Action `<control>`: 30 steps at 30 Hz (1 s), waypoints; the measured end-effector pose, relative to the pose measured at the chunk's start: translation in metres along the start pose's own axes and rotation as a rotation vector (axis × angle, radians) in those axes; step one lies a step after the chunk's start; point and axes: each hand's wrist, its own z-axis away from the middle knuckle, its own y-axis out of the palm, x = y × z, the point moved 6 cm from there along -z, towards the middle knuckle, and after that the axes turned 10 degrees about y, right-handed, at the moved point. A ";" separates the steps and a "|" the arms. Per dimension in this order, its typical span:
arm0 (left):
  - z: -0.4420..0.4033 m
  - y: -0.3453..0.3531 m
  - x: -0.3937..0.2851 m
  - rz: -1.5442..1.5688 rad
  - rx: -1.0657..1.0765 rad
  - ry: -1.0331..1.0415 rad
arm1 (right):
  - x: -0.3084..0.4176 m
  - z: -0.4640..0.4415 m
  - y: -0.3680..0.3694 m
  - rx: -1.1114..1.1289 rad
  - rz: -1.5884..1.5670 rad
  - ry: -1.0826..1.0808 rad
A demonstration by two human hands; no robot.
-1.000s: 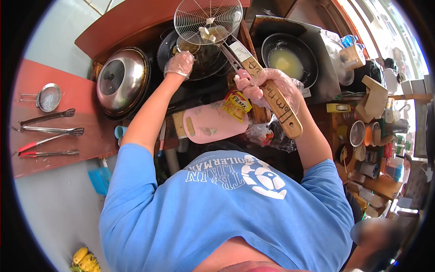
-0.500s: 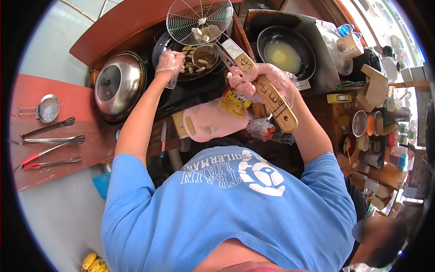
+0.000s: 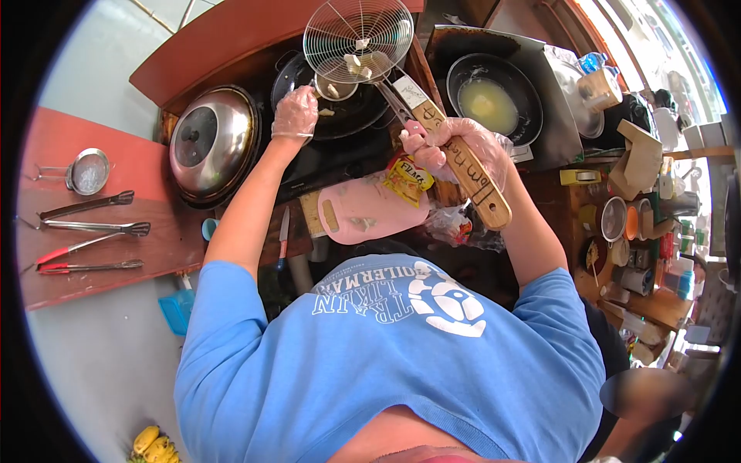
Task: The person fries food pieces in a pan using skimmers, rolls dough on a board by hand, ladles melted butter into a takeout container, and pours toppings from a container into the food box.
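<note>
Wire skimmer [image 3: 356, 40] above the middle wok [image 3: 351, 121]

Our right hand [image 3: 472, 139] was clamped on its wooden handle [image 3: 486, 202], presumably so the pale pieces [image 3: 353, 62] drained. Leftward, our left hand [image 3: 296, 114] curled beside a small round scoop [image 3: 336, 90]; grip unclear.

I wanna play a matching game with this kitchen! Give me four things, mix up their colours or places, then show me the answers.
Things:
1. wire skimmer
2. cutting board
3. bananas
4. domed lid

Clues:
A. pink and flat
B. shiny silver
C. held by its wooden handle in the right hand
D. yellow, at the bottom left of the picture

Right pairs: 1-C, 2-A, 3-D, 4-B
</note>
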 end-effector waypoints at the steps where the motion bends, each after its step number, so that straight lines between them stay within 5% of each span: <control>1: 0.000 0.002 0.002 0.000 -0.001 -0.001 | -0.001 0.001 0.000 -0.029 0.009 -0.045; 13: 0.008 -0.021 0.013 -0.124 0.014 -0.222 | 0.001 -0.001 -0.007 -0.023 0.032 -0.017; 22: 0.029 0.019 -0.037 -0.024 0.337 -0.045 | -0.001 0.005 -0.009 0.002 0.003 -0.046; 24: 0.018 0.038 -0.022 -0.157 0.520 -0.177 | 0.002 0.003 -0.013 0.003 0.011 -0.042; 30: -0.010 0.047 0.004 -0.102 0.532 -0.269 | 0.001 0.003 -0.014 -0.001 -0.009 -0.006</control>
